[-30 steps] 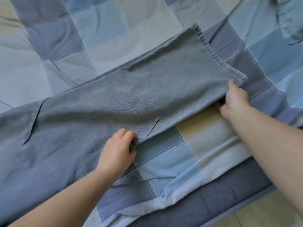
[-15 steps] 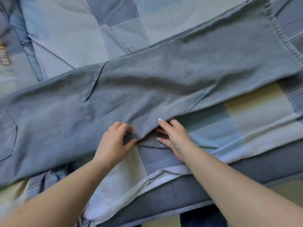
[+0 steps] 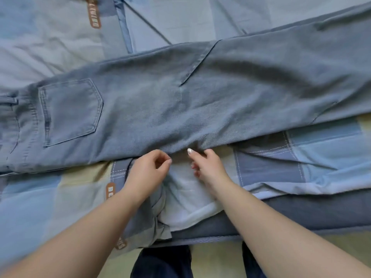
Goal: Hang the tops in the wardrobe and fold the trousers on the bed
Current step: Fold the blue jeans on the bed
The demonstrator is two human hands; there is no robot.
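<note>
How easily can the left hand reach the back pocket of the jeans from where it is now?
Probably yes. The left hand sits at the near edge of the jeans, and the back pocket lies flat and uncovered further to its left, with only flat denim between them.

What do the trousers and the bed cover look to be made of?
Trousers: looks like denim, faded blue, matte; diagonal twill grain, double-stitched patch pocket.
Bed cover: seemingly thin woven cotton or a blend, smooth; printed blue and cream checks, soft creases, white stitching lines.
</note>
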